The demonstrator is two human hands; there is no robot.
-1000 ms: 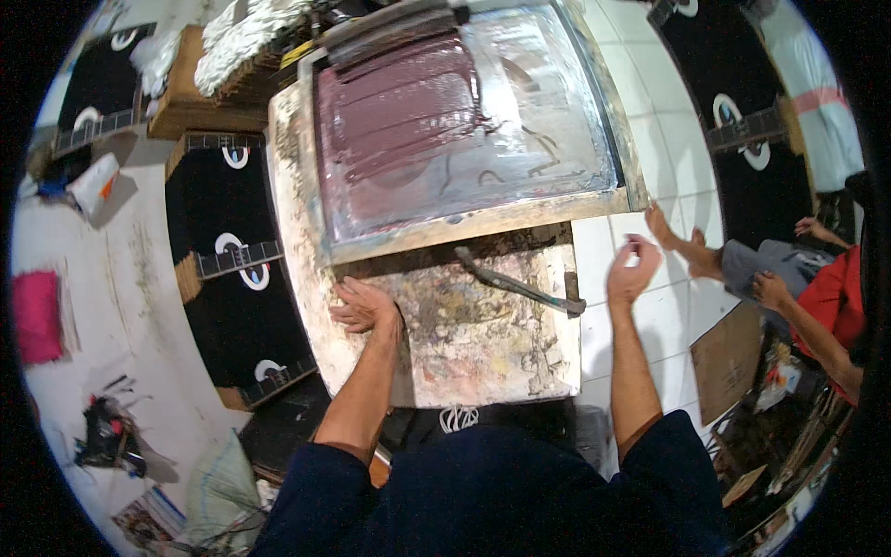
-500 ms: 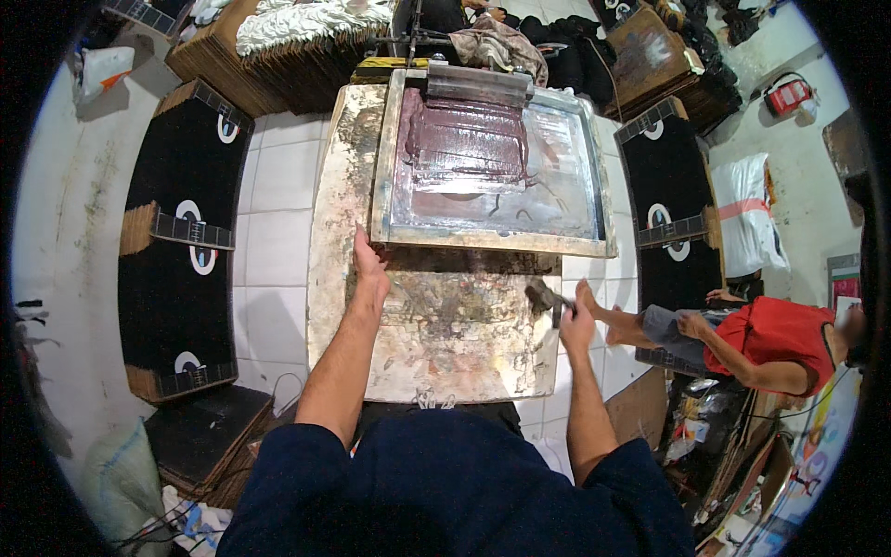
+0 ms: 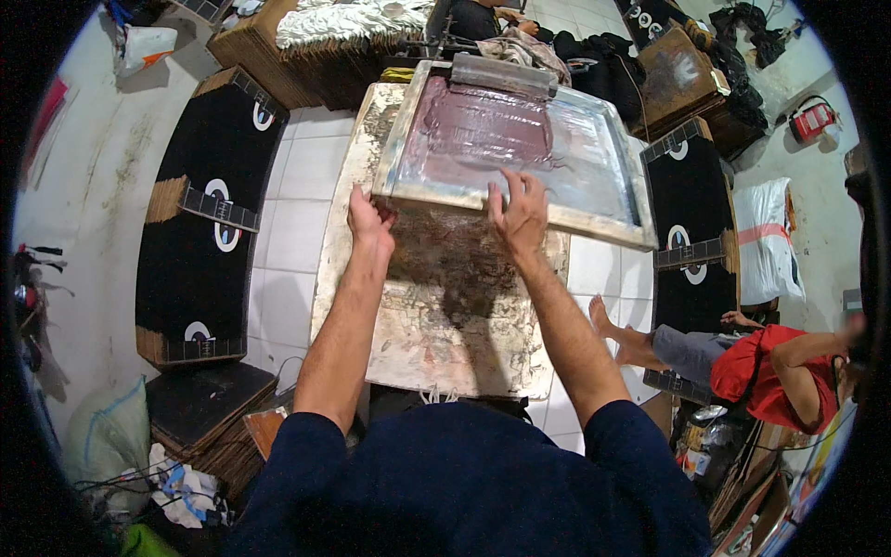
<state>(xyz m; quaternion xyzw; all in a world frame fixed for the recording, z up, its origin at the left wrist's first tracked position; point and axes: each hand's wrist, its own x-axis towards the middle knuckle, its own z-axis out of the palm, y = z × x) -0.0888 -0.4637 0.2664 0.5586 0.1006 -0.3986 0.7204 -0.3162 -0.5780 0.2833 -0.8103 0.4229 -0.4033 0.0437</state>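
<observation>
A wooden-framed printing screen (image 3: 445,203) stands tilted over a stained board (image 3: 418,325), its near edge raised. Dark maroon ink (image 3: 483,130) covers part of the mesh, and a wide squeegee (image 3: 501,74) rests at the far end. My left hand (image 3: 371,221) is closed on the frame's near left corner, fingers partly hidden beneath it. Over the middle of the near rail is my right hand (image 3: 522,218), fingers apart and reaching above the mesh; whether it presses on the wood I cannot tell.
Black printed fabric panels on boards (image 3: 218,167) line the left side, with more panels (image 3: 687,200) at the right. A person in a red top (image 3: 770,376) sits at the lower right, feet toward the board. White cloth (image 3: 353,23) lies stacked at the back left.
My right hand has moved up and left to the frame's near rail; the dark tool it held is out of sight. The frame's near edge has risen, with my left hand still on its corner.
</observation>
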